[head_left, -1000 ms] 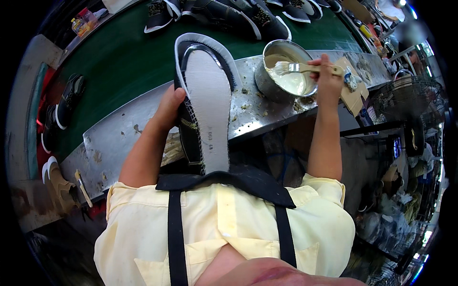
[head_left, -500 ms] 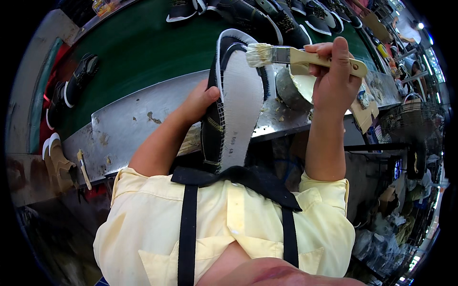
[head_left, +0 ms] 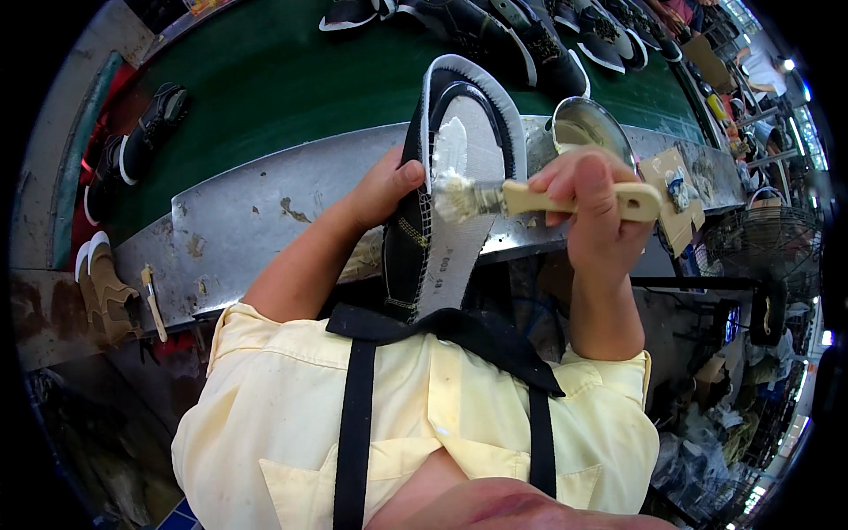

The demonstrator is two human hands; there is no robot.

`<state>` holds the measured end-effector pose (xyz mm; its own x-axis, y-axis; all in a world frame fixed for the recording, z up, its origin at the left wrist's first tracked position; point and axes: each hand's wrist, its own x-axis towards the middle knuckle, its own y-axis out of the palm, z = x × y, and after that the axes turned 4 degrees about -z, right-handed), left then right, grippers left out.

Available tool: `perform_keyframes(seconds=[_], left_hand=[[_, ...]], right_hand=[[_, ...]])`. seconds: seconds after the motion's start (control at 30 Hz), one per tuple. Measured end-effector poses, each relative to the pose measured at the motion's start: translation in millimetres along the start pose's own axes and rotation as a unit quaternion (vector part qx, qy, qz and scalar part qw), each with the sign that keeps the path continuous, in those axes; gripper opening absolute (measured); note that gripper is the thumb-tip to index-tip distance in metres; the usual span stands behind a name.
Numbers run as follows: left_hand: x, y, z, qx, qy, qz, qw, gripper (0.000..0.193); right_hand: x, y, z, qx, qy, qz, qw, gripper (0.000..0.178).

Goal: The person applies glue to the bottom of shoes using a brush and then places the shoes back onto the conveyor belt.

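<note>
My left hand (head_left: pixel 387 187) grips the side of a black shoe upper (head_left: pixel 406 252), its underside turned up and its toe pointing away from me. A pale stitched sole board (head_left: pixel 468 212) covers that underside, with a wet white streak down its left part. In my right hand (head_left: pixel 601 199) is a paintbrush (head_left: pixel 530 198) with a light wooden handle, held crosswise. Its bristles, loaded with creamy white paste, lie over the left edge of the sole board, slightly blurred. Just beyond my right hand a metal pot (head_left: pixel 594 128) shows pale paste inside; the hand partly hides it.
A stained metal ledge (head_left: pixel 256 221) runs in front of me, with a green conveyor belt (head_left: pixel 265 97) behind it bearing several black shoes (head_left: pixel 539 44). Brown boots (head_left: pixel 108 291) and a second brush (head_left: pixel 155 302) are at the left. Cardboard (head_left: pixel 671 185) and a fan (head_left: pixel 760 243) stand right.
The brush has moved from the toe down along the sole board toward me, leaving a white streak. My right hand came down with it; my left hand still holds the shoe upper.
</note>
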<state>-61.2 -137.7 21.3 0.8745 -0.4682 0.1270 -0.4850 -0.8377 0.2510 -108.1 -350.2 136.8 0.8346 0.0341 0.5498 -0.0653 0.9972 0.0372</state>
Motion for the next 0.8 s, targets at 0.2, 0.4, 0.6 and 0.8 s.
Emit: perform_keyframes(seconds=[0.2, 0.4, 0.6, 0.8], left_hand=[[2, 0, 1, 0.049, 0.033, 0.011, 0.998, 0.099], [-1, 0, -2, 0.045, 0.035, -0.01, 0.998, 0.104], [-5, -6, 4, 0.02, 0.001, -0.011, 1.0, 0.102], [3, -6, 10, 0.064, 0.005, 0.012, 0.998, 0.103]], right_hand=[[38, -6, -22, -0.088, -0.062, -0.128, 0.986, 0.035], [-1, -18, -21, -0.111, 0.032, -0.165, 0.98, 0.039], [-26, -32, -8, -0.122, 0.061, -0.148, 0.98, 0.039], [26, -31, -20, -0.086, -0.036, -0.219, 0.971, 0.038]])
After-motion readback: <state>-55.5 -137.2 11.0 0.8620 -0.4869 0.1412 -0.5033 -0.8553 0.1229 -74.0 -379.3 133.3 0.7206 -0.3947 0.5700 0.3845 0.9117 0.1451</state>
